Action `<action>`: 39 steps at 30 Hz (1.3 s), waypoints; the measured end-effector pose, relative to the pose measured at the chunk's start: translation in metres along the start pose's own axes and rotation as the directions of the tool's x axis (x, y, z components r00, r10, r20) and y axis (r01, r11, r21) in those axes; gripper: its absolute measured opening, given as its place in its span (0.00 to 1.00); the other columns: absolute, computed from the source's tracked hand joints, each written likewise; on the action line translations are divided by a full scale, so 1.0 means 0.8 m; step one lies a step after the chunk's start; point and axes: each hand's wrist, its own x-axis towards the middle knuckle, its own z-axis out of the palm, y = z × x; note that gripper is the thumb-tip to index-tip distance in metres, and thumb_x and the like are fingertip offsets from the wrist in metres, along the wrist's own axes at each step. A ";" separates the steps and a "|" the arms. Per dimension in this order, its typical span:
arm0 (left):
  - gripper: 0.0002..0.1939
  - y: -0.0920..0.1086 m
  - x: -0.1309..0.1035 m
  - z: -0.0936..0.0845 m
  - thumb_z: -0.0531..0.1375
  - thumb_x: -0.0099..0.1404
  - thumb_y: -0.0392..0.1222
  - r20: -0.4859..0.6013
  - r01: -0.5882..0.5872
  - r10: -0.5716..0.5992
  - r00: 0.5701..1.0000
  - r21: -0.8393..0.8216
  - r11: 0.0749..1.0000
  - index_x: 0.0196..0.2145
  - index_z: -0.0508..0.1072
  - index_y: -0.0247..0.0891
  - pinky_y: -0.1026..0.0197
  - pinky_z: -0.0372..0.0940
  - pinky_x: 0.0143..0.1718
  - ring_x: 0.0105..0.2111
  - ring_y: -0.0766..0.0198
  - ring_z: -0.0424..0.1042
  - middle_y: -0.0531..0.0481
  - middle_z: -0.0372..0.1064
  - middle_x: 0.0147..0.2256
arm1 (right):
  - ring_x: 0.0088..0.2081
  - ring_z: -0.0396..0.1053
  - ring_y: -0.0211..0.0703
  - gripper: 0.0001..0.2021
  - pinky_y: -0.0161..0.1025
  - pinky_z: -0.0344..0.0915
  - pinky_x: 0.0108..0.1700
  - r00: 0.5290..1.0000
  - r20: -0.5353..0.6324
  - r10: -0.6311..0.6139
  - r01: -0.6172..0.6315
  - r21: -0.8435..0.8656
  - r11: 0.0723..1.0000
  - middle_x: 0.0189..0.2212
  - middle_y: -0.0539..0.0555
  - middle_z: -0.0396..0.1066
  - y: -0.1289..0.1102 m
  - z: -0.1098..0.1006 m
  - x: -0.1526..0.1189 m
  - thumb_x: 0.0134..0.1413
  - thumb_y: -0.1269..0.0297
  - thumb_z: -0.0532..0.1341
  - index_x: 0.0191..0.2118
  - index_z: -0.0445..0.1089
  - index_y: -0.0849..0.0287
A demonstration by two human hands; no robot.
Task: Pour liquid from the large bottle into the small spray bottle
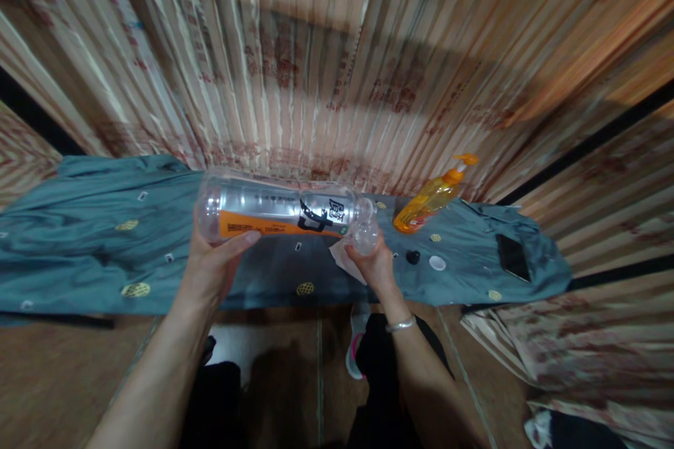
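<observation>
My left hand [210, 259] wraps around the base of a large clear plastic bottle [258, 207] with a silver and orange label. The bottle lies on its side above the cloth, its neck pointing right. At the neck, my right hand [376, 263] has its fingers closed around a small clear plastic container [364, 235], whose exact shape is hard to make out. The two clear pieces meet or overlap there; I cannot tell whether they touch. A white paper piece [347, 263] shows beside my right hand, partly covered by it.
A yellow pump bottle [424, 207] stands on the teal cloth [184, 273] to the right. Near it lie a black cap [413, 257], a white round lid [437, 263] and a dark phone [513, 257]. A pleated striped curtain [316, 70] hangs behind.
</observation>
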 end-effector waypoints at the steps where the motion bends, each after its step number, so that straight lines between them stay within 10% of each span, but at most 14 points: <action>1: 0.41 0.000 0.000 0.000 0.78 0.32 0.38 0.008 0.001 -0.001 1.000 0.002 1.000 0.47 0.71 0.48 0.52 0.69 0.50 0.40 0.60 0.75 0.55 0.75 0.38 | 0.51 0.74 0.58 0.37 0.50 0.71 0.51 1.000 -0.004 -0.003 0.003 -0.002 1.000 0.50 0.61 0.75 0.000 0.000 0.000 0.42 0.57 0.67 0.61 0.62 0.59; 39: 0.42 -0.001 0.001 -0.002 0.78 0.33 0.38 -0.013 0.017 -0.016 1.000 0.020 1.000 0.48 0.72 0.51 0.50 0.68 0.52 0.41 0.59 0.76 0.56 0.76 0.39 | 0.50 0.75 0.56 0.36 0.48 0.72 0.51 0.999 -0.026 -0.041 0.040 -0.014 0.999 0.49 0.61 0.76 -0.003 0.000 -0.003 0.44 0.59 0.67 0.61 0.62 0.61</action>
